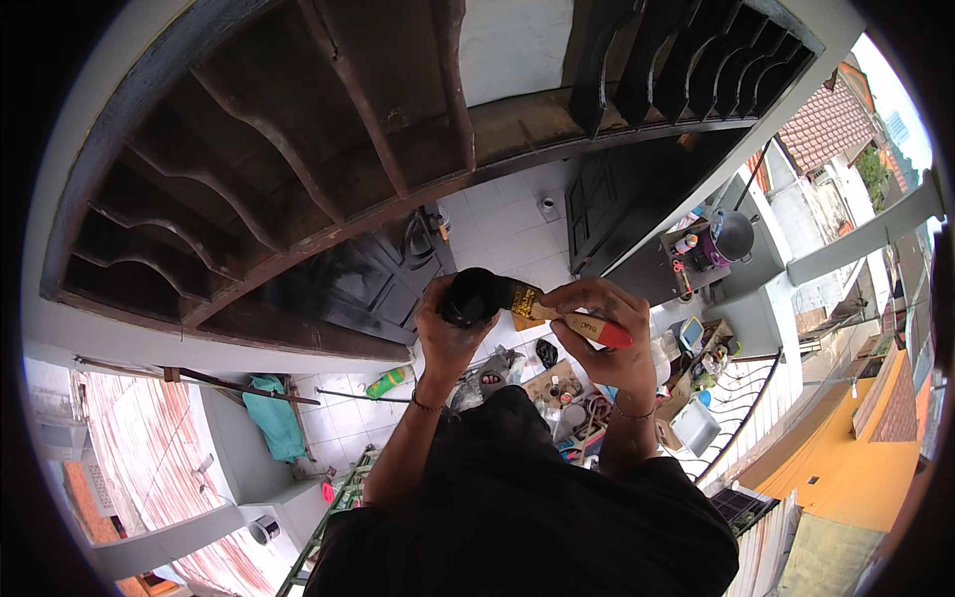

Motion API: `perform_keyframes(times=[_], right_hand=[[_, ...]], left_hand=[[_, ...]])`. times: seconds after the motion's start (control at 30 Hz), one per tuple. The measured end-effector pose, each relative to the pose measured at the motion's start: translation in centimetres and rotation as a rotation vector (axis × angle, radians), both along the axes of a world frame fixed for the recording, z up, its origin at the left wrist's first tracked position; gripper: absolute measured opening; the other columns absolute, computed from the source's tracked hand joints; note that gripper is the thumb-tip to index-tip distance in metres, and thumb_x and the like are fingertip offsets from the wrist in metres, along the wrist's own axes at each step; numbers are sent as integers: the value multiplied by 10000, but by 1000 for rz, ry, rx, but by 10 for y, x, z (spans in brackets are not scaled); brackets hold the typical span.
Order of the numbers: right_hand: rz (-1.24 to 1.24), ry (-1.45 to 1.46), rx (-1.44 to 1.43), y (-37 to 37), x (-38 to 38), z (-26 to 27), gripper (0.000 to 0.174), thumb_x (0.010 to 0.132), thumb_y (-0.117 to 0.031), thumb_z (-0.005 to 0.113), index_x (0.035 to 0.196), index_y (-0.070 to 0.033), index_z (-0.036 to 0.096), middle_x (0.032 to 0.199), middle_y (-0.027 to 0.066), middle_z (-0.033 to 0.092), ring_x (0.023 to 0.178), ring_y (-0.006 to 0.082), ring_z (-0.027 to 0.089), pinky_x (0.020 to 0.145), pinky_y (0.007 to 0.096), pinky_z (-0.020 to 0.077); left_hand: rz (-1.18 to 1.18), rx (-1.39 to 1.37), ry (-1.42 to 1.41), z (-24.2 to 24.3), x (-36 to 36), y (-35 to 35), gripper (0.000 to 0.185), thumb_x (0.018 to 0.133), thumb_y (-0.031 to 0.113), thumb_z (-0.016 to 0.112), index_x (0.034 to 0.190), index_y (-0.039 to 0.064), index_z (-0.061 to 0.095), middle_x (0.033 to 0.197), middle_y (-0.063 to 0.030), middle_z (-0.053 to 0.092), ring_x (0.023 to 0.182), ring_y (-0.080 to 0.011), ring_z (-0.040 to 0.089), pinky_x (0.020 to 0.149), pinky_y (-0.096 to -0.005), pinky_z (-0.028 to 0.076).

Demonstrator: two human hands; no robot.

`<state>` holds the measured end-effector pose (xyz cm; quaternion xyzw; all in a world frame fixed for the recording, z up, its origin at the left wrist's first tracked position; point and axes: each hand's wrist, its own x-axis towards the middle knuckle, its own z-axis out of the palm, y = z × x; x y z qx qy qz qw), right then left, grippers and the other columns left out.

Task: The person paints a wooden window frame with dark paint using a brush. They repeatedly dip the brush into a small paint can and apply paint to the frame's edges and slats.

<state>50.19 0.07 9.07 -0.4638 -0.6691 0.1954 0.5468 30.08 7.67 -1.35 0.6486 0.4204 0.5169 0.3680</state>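
My left hand (450,336) is closed around a small, round container (471,298) that is black inside. In my right hand (608,328) is a paintbrush (571,319) with a wooden handle and a red end. Its dark bristles touch or overlap the container's right rim; which one I cannot tell. Paint covers much of the brush's metal ferrule. Beyond both hands runs a wooden door-top grille with wavy slats: brown slats (276,149) on the left, black slats (664,67) on the right.
Below, a dark panelled door (358,283) and a black door (634,186) stand at an open doorway. A green metal ladder (328,515) is at lower left. Tools and cans clutter the tiled floor (336,425). A pan (733,235) rests among things on a table at right.
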Motion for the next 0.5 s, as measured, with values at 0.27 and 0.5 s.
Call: perform_keyframes(times=[0.27,0.5], right_hand=[[36,-10,58,-4,-3,-1,303,752,146,703,1012,-8,677,1003,145,758,944,276,736,812,362,578],[86,-136,107,4,-10,11,268,708,158,707,879,-37,638,996,130,762,956,288,738,780,360,595]], left_hand=[[30,-24,63,1,0,-3,528,671,106,946,1095,14,644,1031,-92,732,951,-150,712,866,-297,582],[37,-10,95,7,-4,-4,511,672,90,936,1089,20,647,1046,-90,728,956,-160,706,852,-315,573]])
